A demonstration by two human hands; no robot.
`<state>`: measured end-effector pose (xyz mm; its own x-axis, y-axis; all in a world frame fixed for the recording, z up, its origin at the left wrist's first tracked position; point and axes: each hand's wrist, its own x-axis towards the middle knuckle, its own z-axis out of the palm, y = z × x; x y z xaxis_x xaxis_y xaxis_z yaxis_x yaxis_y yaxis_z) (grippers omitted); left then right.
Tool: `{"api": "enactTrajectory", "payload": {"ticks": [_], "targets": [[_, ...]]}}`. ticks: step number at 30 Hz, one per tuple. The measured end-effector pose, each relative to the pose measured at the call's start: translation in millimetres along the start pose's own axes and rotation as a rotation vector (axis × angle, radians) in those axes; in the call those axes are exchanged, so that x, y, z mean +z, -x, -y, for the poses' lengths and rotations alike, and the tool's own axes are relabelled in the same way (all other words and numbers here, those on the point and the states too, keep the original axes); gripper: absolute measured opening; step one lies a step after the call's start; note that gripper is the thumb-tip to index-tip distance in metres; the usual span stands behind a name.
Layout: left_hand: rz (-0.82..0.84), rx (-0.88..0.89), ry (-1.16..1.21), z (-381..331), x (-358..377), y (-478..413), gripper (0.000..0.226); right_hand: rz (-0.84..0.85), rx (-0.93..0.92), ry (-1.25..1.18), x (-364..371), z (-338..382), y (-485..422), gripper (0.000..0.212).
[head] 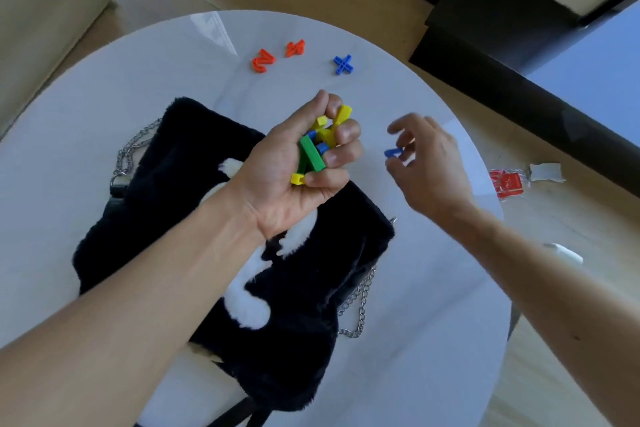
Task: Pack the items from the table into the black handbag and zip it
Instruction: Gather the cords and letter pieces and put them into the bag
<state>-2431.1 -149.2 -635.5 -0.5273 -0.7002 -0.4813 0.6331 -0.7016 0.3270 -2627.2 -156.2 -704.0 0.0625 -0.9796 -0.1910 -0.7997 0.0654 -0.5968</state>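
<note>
Round white table [398, 340] over beige floor; dark panel at upper right. Black handbag [284, 350] flat on table, chain strap [360, 305] beside it. Left hand [304, 166] palm-up above handbag, fingers curled around plastic pieces [315, 146]. Right hand [426, 163] raised, fingertips pinching blue piece [393, 152]. Two orange pieces [277, 54] and blue cross [343, 64] at far side.

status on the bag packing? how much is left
Nothing visibly packed or zipped yet. The left hand holds a bunch of yellow, green and blue pieces above the black handbag; the right hand pinches one blue piece. Two orange pieces and a blue cross remain on the table.
</note>
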Motion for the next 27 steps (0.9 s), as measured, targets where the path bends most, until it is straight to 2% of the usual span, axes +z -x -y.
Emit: {"api": "enactTrajectory", "payload": {"ticks": [5,10,15,19,22,25,27], "targets": [[-0.04,0.04,0.022,-12,-18,24,0.016,-0.022,-0.058,0.128,25,57,-117,0.053],[-0.096,0.042,0.145,-20,-39,46,0.021,0.048,-0.044,0.419,52,66,-157,0.045],[-0.23,0.095,0.264,-28,-49,54,0.029,0.018,-0.049,0.389,54,58,-156,0.017],[-0.312,0.109,0.318,-38,-50,50,0.032,0.023,-0.026,0.379,45,56,-149,0.01],[-0.359,0.089,0.311,-44,-47,44,0.031,0.057,-0.013,0.38,39,56,-145,0.014],[-0.373,0.067,0.293,-50,-43,40,0.029,0.076,0.069,0.333,36,57,-146,0.031],[-0.378,0.06,0.278,-51,-43,39,0.029,0.061,0.143,0.305,35,59,-146,0.025]]}}
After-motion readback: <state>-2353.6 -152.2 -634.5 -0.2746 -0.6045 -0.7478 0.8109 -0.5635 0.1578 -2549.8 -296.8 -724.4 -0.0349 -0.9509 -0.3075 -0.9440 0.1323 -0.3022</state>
